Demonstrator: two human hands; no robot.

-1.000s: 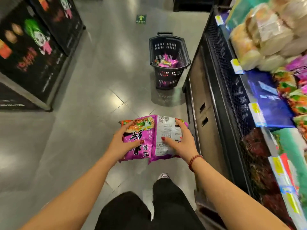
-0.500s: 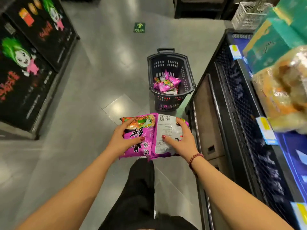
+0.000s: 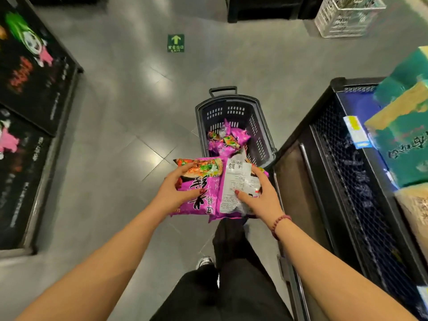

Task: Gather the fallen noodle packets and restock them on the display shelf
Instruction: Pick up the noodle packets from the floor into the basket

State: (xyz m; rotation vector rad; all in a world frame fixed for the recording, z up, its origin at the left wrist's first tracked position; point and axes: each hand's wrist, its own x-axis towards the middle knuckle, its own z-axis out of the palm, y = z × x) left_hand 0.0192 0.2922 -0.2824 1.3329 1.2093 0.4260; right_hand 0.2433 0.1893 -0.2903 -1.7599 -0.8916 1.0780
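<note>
I hold two purple noodle packets side by side at waist height. My left hand (image 3: 173, 193) grips the face-up packet (image 3: 203, 193) with its food picture. The other packet (image 3: 236, 181) shows its white printed back, and my right hand (image 3: 261, 198) grips it. Just beyond them stands a dark plastic basket (image 3: 259, 126) on the floor, with several more purple packets (image 3: 225, 141) lying in it. The display shelf (image 3: 342, 172), black with a mesh front, runs along my right side.
Green and tan boxed goods (image 3: 403, 140) sit on the shelf top at right. A black printed display stand (image 3: 30, 112) lines the left side. A white wire crate (image 3: 345, 17) stands far right, a green exit arrow (image 3: 176, 43) marks the grey floor.
I have walked forward; the basket is now much closer, right beyond the packets. Both hands keep the same hold on the two packets.
</note>
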